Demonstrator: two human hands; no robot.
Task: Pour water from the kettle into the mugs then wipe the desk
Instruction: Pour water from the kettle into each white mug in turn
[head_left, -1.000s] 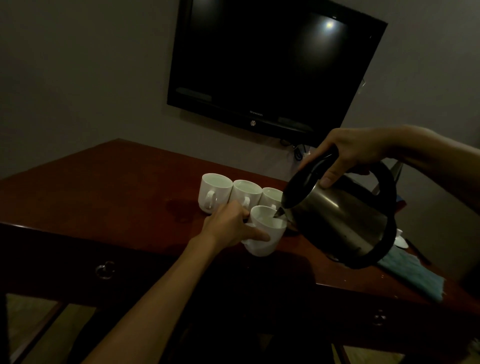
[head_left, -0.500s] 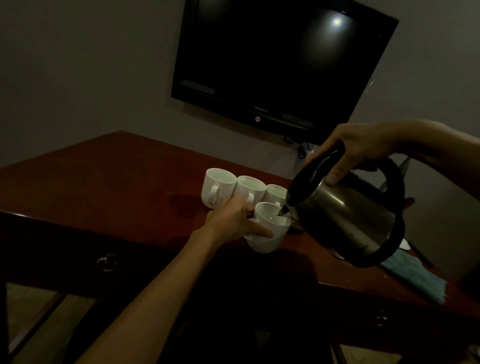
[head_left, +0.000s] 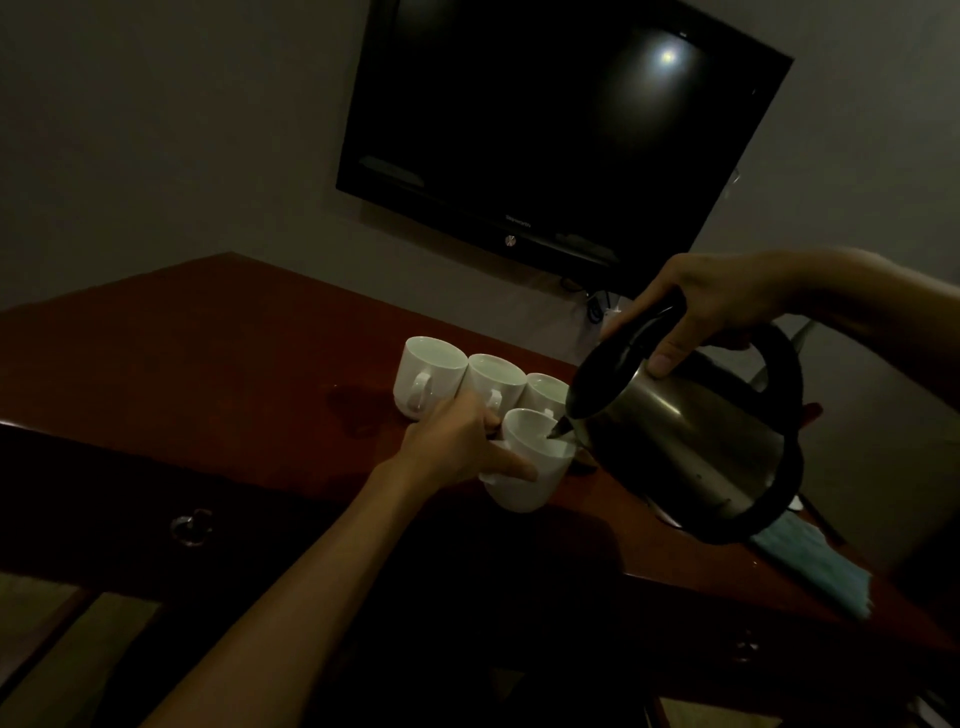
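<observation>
A steel kettle (head_left: 685, 441) with a black handle is tilted, its spout over the rim of a white mug (head_left: 530, 478). My right hand (head_left: 711, 306) grips the kettle's handle near the lid. My left hand (head_left: 457, 441) holds the white mug at its side, near the front edge of the red-brown desk (head_left: 208, 364). Behind it, three more white mugs (head_left: 431, 374) stand in a row, touching. A blue cloth (head_left: 815, 571) lies on the desk at the right, partly hidden by the kettle.
A dark wet patch (head_left: 358, 410) lies on the desk left of the mugs. A black television (head_left: 561, 135) hangs on the wall above. A drawer pull (head_left: 192, 525) shows on the desk front. The room is dim.
The view has shifted slightly. The kettle stays tilted over the held mug, and both hands keep their hold.
</observation>
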